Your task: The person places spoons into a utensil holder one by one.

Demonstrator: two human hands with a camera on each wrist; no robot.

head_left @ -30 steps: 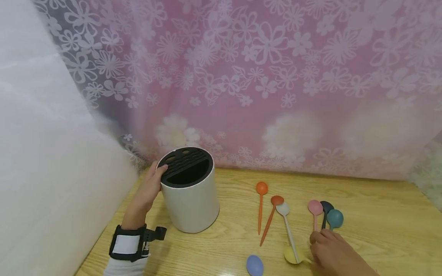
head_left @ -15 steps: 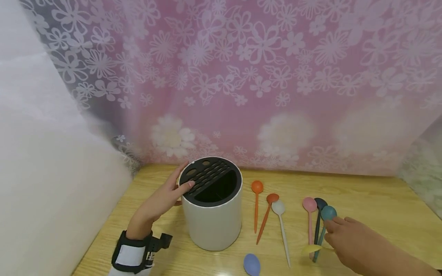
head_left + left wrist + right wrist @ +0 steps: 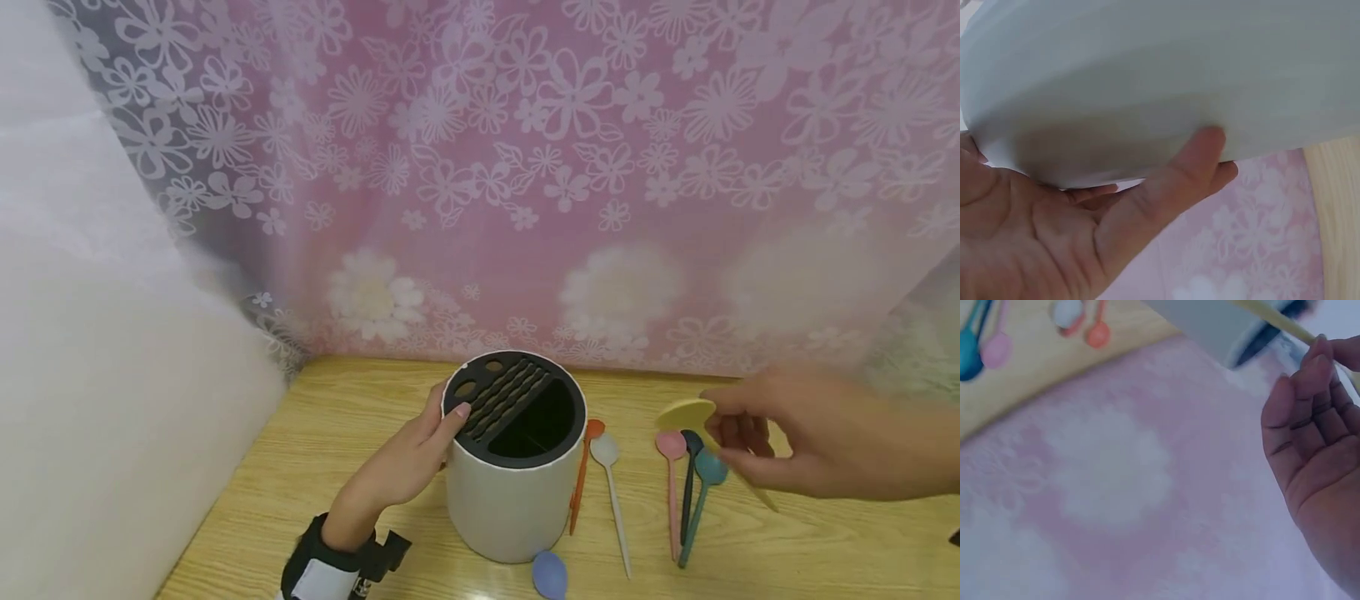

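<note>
One yellow round-bowled spoon [image 3: 686, 413] is pinched by the right hand [image 3: 817, 429]; the black-topped white cylindrical holder [image 3: 513, 508], gripped by the left hand [image 3: 408, 454], is best braced firmly.

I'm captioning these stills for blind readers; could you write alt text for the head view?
A person's right grip holds up a yellow spoon while the left grip holds a white utensil holder with a black slotted top. A pink spoon, navy spoon, teal spoon, off-white spoon, orange spoon and periwinkle spoon lie on a wooden table.
</note>
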